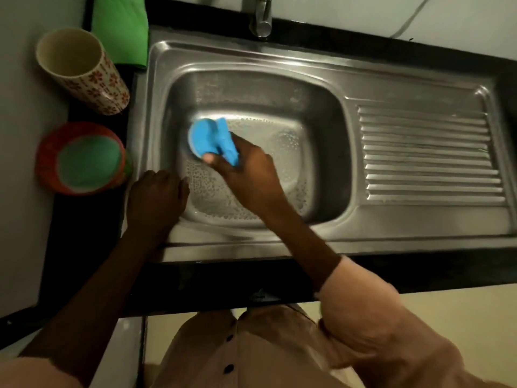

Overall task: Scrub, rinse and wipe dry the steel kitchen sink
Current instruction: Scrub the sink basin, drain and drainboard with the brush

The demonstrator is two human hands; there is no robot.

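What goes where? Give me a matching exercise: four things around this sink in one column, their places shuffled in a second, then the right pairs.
Things:
1. blue scrubber
2. floral cup
3. green cloth
4. left hand

Places:
A. on the sink's near left rim
B. counter at the sink's far left corner
C. gripped by the right hand in the basin
D. lying on its side on the counter left of the sink

Pairs: 1-C, 2-D, 3-B, 4-A

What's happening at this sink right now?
A person is scrubbing the steel sink. The right hand grips a blue scrubber pressed to the soapy floor of the basin, while the left hand rests on the sink's near-left rim. The tap shows no water running. Two cups stand on the counter to the left.
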